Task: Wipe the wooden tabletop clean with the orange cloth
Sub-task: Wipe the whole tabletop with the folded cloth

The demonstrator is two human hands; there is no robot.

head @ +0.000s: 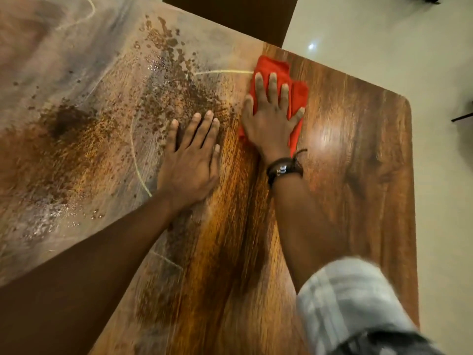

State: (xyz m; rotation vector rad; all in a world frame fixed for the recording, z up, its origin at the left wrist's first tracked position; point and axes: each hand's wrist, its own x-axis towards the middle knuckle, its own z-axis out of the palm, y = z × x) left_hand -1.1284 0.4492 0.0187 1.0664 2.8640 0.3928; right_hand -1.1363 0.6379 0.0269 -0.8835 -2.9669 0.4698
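The wooden tabletop (345, 175) fills the view. Its right part is glossy brown wood; its left part is covered in a dull grey film with brown specks (163, 80) and pale curved lines. My right hand (271, 116) lies flat with spread fingers on the orange cloth (276, 70), pressing it onto the table near the far edge, at the border between the filmed and the glossy area. My left hand (192, 155) rests palm down on the tabletop just left of it, fingers straight, holding nothing.
A dark chair back (230, 14) stands behind the table's far edge. Pale tiled floor (384, 34) lies beyond the far and right edges. The table's rounded right corner (407, 101) is close to the cloth. A dark band is on my right wrist (284, 170).
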